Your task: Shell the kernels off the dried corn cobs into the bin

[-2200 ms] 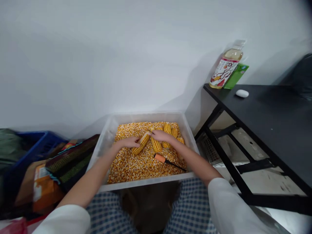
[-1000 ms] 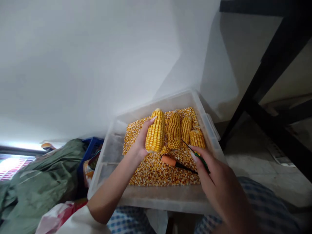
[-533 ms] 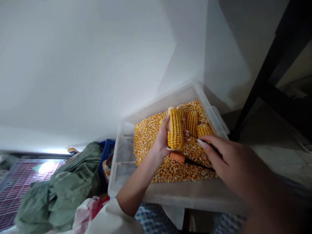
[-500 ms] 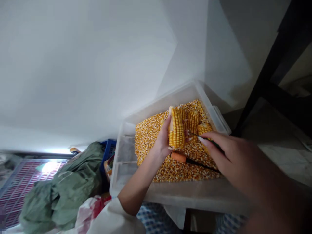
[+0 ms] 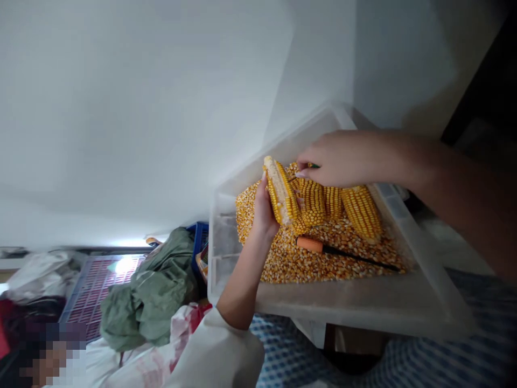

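My left hand (image 5: 264, 213) is wrapped round an ear of corn (image 5: 285, 196), tilted, with a pale bare strip of cob down its upper face. Close to the top of that ear, my right hand (image 5: 343, 156) is closed on a thin tool with a dark green handle (image 5: 315, 166); most of it is hidden by the fingers. Several more ears of corn (image 5: 361, 213) lie beside and behind the held one, on loose corn kernels (image 5: 291, 267). A tool with an orange handle (image 5: 309, 244) and long dark shaft rests on the kernels.
The kernels sit in a translucent plastic bin (image 5: 343, 302), against a pale wall (image 5: 161, 108). Left of it are a green cloth or bag (image 5: 165, 285), a blue crate (image 5: 201, 237) and a purple basket (image 5: 91, 291). Checked blue fabric (image 5: 283, 345) shows under the bin.
My right hand has moved from the ear's lower right side to near its top, over the bin. The held ear has turned, so its bare strip now faces up. The view has shifted.
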The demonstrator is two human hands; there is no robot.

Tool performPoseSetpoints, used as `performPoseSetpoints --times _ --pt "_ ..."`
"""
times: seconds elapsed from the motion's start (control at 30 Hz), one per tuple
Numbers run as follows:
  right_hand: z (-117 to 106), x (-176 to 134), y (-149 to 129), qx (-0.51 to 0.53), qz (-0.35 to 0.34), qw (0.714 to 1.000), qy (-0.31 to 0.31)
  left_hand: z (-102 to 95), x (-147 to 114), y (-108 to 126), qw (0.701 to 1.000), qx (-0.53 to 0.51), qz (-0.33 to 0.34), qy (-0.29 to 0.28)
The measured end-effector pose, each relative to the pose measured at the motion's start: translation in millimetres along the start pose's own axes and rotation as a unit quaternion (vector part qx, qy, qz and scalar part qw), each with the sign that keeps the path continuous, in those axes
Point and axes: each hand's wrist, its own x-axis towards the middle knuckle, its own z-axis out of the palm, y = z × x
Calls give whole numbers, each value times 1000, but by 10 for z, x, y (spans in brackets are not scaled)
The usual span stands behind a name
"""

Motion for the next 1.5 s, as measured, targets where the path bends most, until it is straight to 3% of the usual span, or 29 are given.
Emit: performPoseSetpoints --times 0.07,0.2,0.37,0.5,0.77,0.93,1.5 --pt "69 24 -33 -28 -15 999 -17 -36 36 -4 1000 8 16 14" --pt "108 -7 -138 -17 3 1000 15 -135 121 -23 998 40 33 30" --pt "220 -23 -66 40 -28 998 -44 -270 205 24 999 48 15 18" --pt "353 -71 37 48 -26 996 -73 -327 225 88 999 29 -16 40" --pt "380 -293 -59 68 -51 992 -93 -276 156 79 998 34 -51 13" --pt "378 -369 -112 51 -32 996 -70 -235 128 30 998 37 -56 9" --pt "367 -256 -99 12 -50 998 -42 -200 81 39 998 8 -53 10"
